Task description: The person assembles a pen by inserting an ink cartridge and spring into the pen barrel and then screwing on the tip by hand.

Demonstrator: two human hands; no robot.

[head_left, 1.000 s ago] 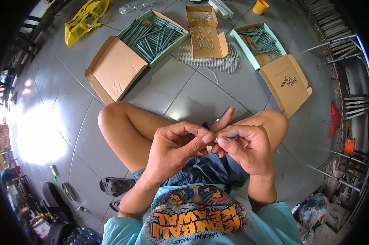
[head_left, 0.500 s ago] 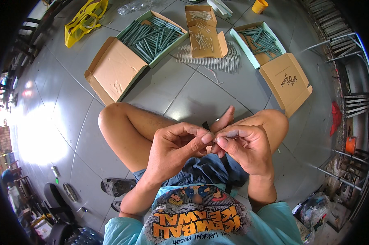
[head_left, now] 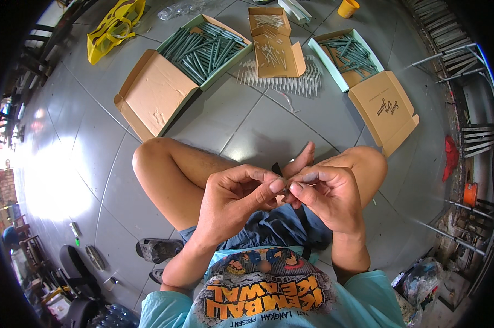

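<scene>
My left hand (head_left: 239, 191) and my right hand (head_left: 326, 194) meet fingertip to fingertip above my lap, both in a pinch. A small dark, flat piece (head_left: 277, 169) juts up from between the fingertips, beside the left index finger. Most of it is hidden by the fingers, so its kind cannot be made out. Beyond my crossed legs stands a pale green box (head_left: 225, 71) full of dark green sticks (head_left: 200, 52). Another box (head_left: 334, 82) at the right holds fewer green sticks (head_left: 352, 54).
Between the boxes, a cardboard box (head_left: 264, 41) with small whitish pieces (head_left: 273, 56) rests over a row of clear, pointed pieces (head_left: 307, 86). A yellow bag (head_left: 111, 34) and a yellow cup (head_left: 347, 8) are farther off. A dark sandal (head_left: 158, 250) lies left of me; metal racks stand right.
The dark piece shows slightly more between my fingertips, and the fingers have shifted a little. Both hands stay in place.
</scene>
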